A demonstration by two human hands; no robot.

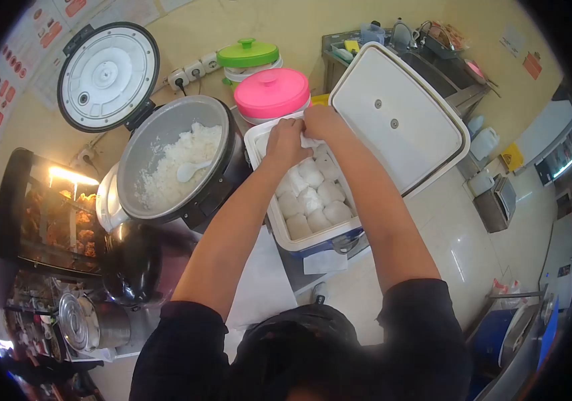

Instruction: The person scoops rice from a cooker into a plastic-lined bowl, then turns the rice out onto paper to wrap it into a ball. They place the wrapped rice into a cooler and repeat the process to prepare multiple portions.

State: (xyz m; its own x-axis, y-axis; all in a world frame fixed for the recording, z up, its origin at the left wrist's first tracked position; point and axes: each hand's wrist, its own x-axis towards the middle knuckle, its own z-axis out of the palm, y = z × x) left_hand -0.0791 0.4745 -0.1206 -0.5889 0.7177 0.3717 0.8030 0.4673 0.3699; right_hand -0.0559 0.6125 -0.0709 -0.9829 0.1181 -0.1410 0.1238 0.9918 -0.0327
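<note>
Both of my hands reach into the far end of a cooler box filled with rounded white wrapped bundles. My left hand is bent down over the far bundles, its fingers curled and their tips hidden. Close beside it, my right hand is closed near the far rim. A bit of white wrapping shows between the two hands; what exactly each one grips is hidden. The cooler's white lid leans open on the right.
Left of the cooler stands an open rice cooker with cooked rice and a white rice paddle. Behind are a pink-lidded container and a green-lidded container. A lit food display is far left; a sink is back right.
</note>
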